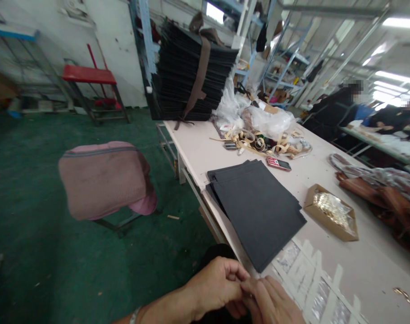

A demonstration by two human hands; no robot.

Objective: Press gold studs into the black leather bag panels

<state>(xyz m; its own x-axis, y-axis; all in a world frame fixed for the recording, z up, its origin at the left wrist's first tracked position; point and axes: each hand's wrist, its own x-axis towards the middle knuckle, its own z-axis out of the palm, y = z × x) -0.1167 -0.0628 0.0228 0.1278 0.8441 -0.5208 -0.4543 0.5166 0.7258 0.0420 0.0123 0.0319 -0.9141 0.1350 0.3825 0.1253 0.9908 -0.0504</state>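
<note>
Apparently the handwork is under way: the left hand [221, 285] and the right hand [274, 299] meet at the near edge of the bench [370, 265], fingertips drawn together. A tiny glint shows between them, but the fingers hide most of it, so I cannot tell whether either grip is closed on anything.

The black panels [259, 211] lie in a loose, slightly fanned pile just beyond the hands, overhanging the bench edge on the left. No metal fitting shows on the top one, so that panel looks untouched; how many are finished cannot be judged. A tall stack of black sheets [194, 76], bound with a brown strap [200, 72], stands at the far end. Gold-coloured pieces [330, 209] fill much of the cardboard tray [340, 231] to the right, and a few loose metal pieces [406, 298] lie nearer, apart from it.

As for writing, no brand or label is legible: the phone [278, 163] has red keys too small to read, and the pale tape strips [315, 274] show no readable words.
</note>
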